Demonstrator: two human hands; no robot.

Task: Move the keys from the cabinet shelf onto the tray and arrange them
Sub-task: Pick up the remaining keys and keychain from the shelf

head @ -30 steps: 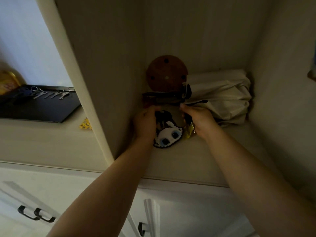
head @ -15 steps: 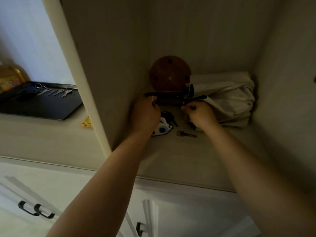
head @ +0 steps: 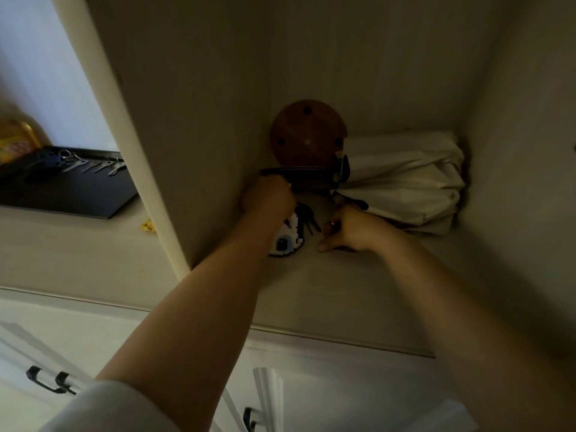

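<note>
On the cabinet shelf (head: 327, 294) lies a keychain with a white-and-black face charm (head: 286, 241) and a bunch of dark keys (head: 307, 217). My left hand (head: 268, 196) is a closed fist just above the charm, against the left end of a dark flat object (head: 299, 175). My right hand (head: 346, 229) is curled down on the shelf to the right of the bunch, over a small single key (head: 346, 249) that shows only as a dark sliver. A black tray (head: 71, 198) sits on the counter to the left, with a row of keys (head: 90, 165) along its far edge.
A round brown wooden disc (head: 307, 134) leans at the back of the shelf, beside a bundle of cream cloth (head: 402, 182). The cabinet's side panel (head: 149, 182) separates shelf and counter. A small yellow item (head: 149, 226) lies on the counter. Drawer handles (head: 46, 380) are below.
My right hand came down from the cloth onto the small key that lay bare half a second ago. My left hand stayed up by the dark flat object, off the charm.
</note>
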